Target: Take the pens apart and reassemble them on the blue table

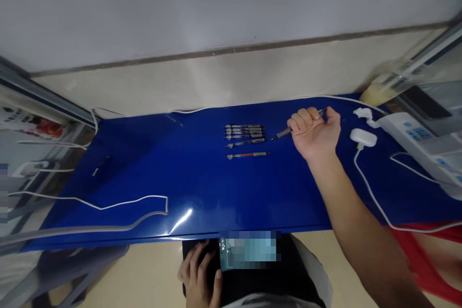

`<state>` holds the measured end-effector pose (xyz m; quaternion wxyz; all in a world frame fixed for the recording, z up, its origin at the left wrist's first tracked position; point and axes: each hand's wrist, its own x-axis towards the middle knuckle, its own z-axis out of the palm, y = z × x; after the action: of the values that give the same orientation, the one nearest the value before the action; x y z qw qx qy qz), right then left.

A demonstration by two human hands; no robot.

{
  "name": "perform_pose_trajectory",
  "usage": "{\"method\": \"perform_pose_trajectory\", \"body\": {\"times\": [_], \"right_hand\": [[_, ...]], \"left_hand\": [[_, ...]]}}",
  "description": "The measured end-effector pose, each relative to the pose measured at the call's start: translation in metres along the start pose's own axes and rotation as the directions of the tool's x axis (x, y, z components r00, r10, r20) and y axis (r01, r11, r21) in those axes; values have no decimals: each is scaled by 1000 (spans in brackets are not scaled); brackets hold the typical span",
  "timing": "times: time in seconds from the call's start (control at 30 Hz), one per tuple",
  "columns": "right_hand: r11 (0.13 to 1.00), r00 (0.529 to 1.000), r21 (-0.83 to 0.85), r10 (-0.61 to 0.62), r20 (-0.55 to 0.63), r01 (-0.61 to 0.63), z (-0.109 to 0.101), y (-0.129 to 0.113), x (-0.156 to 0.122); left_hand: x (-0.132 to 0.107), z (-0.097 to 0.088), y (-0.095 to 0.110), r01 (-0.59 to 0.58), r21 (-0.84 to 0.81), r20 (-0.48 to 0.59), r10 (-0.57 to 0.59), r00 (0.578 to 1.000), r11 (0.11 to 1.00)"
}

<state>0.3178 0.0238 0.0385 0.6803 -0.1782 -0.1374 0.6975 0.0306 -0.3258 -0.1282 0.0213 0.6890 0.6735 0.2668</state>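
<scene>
My right hand (314,130) is raised over the right part of the blue table (144,168), palm up, fingers curled around a grey-gripped pen (283,133). The pen's tip points left, toward several similar pens lying side by side. A tight group of pens (243,131) lies at the top of that row. Just below it rests a slightly tilted pen (247,143), and apart from it, lower down, a pen with a reddish-orange barrel (247,155). My left hand (198,272) rests on my dark-clothed lap with its fingers spread, beside a pixelated light-blue object (249,250).
A white charger-like block (363,137) with a cable and a crumpled white tissue (364,115) lie to the right, near a white device (422,149). White cable (122,202) crosses the left front. A small dark object (101,166) lies at left. The wall borders the back edge.
</scene>
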Motion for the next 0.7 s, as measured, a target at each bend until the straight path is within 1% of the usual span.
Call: {"method": "perform_pose_trajectory", "body": {"times": [0.1,0.2,0.27,0.33,0.4,0.5,0.57,0.63,0.7], "right_hand": [[999,1000,-33,5,-2,-5,0,0,-1],[999,1000,-47,-2,7,2,0,0,-1],[999,1000,-52,-2,8,3,0,1,-1],[998,1000,-63,14,5,-14,0,1,0],[997,999,-72,32,-1,-32,0,2,0],[998,1000,-66,20,-10,-21,1,3,1],[998,1000,-54,11,-3,-11,2,3,0],[999,1000,-51,20,12,-19,2,3,0],[998,999,-60,31,14,-30,2,3,0]], "left_hand": [[5,-2,6,-84,26,23,83,996,996],[15,-6,15,-188,49,63,185,981,981],[24,-8,23,-288,53,115,280,953,956],[34,-7,34,-396,50,190,380,905,917],[41,-4,46,-463,38,227,444,867,886],[47,5,62,-502,29,206,486,849,864],[49,10,70,-519,45,214,500,839,853],[52,15,74,-526,64,226,501,835,848],[55,17,76,-521,69,222,496,840,851]]}}
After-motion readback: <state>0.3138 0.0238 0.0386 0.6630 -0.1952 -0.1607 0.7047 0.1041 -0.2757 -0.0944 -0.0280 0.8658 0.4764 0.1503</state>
